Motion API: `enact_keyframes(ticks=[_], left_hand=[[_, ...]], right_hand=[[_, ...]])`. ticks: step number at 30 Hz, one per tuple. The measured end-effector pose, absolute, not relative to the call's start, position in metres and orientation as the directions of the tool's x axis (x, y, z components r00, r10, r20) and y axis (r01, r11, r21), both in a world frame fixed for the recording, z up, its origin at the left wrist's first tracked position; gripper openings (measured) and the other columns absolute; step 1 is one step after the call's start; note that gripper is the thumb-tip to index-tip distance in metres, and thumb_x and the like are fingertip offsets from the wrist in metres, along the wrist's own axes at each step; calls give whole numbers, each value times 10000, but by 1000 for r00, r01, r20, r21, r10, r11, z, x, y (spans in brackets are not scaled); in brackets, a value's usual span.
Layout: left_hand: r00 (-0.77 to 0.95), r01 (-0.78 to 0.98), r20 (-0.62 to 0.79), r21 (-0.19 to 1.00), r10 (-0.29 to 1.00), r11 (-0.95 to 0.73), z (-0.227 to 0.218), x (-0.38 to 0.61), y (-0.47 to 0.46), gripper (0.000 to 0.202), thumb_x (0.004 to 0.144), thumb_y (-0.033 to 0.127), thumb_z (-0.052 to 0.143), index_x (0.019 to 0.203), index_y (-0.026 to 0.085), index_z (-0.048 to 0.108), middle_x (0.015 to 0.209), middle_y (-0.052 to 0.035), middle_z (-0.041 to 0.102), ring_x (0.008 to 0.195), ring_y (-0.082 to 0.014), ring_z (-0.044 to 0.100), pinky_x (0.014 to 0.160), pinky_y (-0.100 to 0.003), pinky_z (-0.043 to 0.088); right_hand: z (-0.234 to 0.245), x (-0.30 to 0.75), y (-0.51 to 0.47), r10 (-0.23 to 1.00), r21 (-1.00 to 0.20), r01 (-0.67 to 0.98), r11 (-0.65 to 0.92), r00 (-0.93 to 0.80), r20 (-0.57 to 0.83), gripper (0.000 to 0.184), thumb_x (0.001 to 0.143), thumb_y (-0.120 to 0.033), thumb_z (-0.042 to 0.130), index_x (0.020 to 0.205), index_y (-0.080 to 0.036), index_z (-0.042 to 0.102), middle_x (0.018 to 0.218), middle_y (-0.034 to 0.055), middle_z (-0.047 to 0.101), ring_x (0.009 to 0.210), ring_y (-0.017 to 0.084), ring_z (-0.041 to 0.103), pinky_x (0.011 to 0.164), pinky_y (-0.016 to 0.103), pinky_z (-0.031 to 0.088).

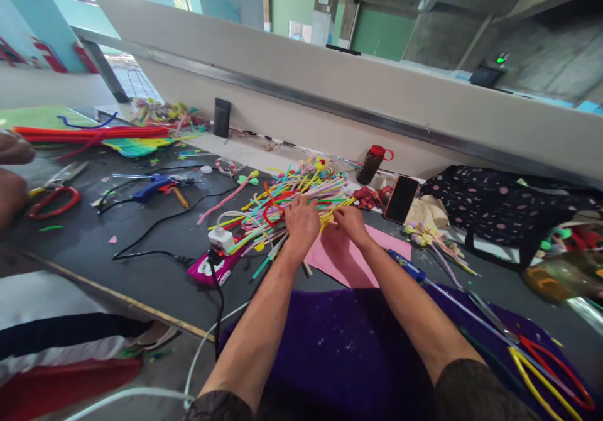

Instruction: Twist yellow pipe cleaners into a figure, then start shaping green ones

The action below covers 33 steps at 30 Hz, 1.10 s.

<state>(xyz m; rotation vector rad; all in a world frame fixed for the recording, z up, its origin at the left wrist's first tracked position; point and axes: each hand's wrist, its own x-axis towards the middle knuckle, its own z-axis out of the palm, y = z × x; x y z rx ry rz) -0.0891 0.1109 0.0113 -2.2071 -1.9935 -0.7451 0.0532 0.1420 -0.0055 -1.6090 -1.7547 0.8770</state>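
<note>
A loose heap of pastel pipe cleaners [249, 220] lies before me, with yellow, pink, teal and white stems pointing many ways. My left hand [301, 220] rests palm down on the heap, its fingers stretched over the stems and slightly apart. Just right of it, my right hand [352, 223] has its fingers drawn together at the ends of some yellow pipe cleaners [330, 217]; its fingertips are partly hidden. Beneath both wrists is a pink sheet [343, 259]. Small flower shapes [320, 164] top some stems at the heap's back.
A magenta power strip [210, 271] with a white plug sits left, near a blue glue gun [155, 188]. Red-handled scissors [54, 202] lie by another person's hand [12, 182]. A bottle [370, 164], a phone [401, 198] and long scissors [532, 358] are at right.
</note>
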Motion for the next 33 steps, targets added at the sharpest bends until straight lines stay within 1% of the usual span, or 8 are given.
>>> enact_keyframes(ticks=[4, 7, 10, 14, 19, 24, 29, 33], left_hand=[[15, 959, 296, 265, 955, -97, 10, -83, 110, 348, 864, 284, 302, 1096, 200, 547, 1079, -107, 536, 1004, -246, 475, 800, -365, 405], [120, 958, 197, 235, 973, -166, 6, -75, 107, 340, 864, 277, 307, 989, 170, 605, 980, -108, 568, 932, -236, 508, 761, -353, 424], [210, 949, 200, 193, 957, -248, -1, -69, 105, 292, 836, 231, 363, 943, 145, 620, 969, -124, 553, 963, -241, 478, 777, -352, 420], [198, 955, 234, 172, 952, -241, -7, -67, 104, 283, 824, 211, 371, 952, 140, 613, 1008, -134, 514, 1002, -253, 425, 747, -352, 431], [127, 965, 266, 189, 955, -181, 0, -70, 105, 285, 843, 240, 349, 943, 167, 605, 1044, -115, 507, 996, -247, 423, 738, -352, 427], [3, 970, 404, 222, 915, -101, 10, -81, 108, 371, 857, 239, 322, 1204, 204, 448, 1268, -111, 407, 1166, -250, 324, 886, -386, 338], [34, 981, 199, 182, 979, -71, -1, -90, 114, 348, 848, 185, 286, 999, 169, 599, 1044, -143, 552, 1023, -277, 464, 817, -431, 353], [78, 986, 130, 139, 988, -96, -7, -88, 115, 344, 824, 161, 319, 968, 162, 632, 1000, -151, 565, 990, -274, 492, 778, -409, 383]], right_hand=[[7, 56, 153, 980, -631, 759, 163, -53, 190, 252, 808, -273, 422, 928, -186, 626, 1034, 71, 581, 994, 214, 494, 820, 298, 366], [8, 47, 163, 936, -231, 936, 266, -193, 295, 305, 833, -268, 406, 1087, -223, 570, 1119, 71, 537, 1007, 214, 471, 824, 303, 361], [5, 37, 171, 919, 59, 944, 325, -330, 216, 311, 852, -252, 387, 1107, -220, 561, 1095, 93, 542, 989, 218, 468, 788, 305, 379], [7, 33, 175, 908, 124, 920, 371, -388, 161, 289, 861, -227, 366, 957, -165, 631, 1020, 131, 566, 980, 237, 469, 744, 312, 392], [22, 52, 167, 877, 188, 882, 432, -459, 138, 294, 866, -224, 356, 931, -145, 632, 1010, 133, 587, 938, 231, 510, 736, 308, 383], [33, 87, 148, 879, 237, 876, 421, -458, 130, 299, 875, -199, 336, 934, -125, 619, 904, 137, 624, 842, 220, 557, 698, 303, 365], [41, 130, 130, 849, 332, 836, 437, -505, 153, 270, 868, -188, 360, 910, -146, 624, 890, 123, 631, 853, 209, 551, 725, 305, 337], [57, 173, 128, 875, 303, 926, 224, -328, 357, 236, 843, -201, 401, 898, -160, 627, 873, 104, 634, 806, 204, 563, 658, 284, 341]])
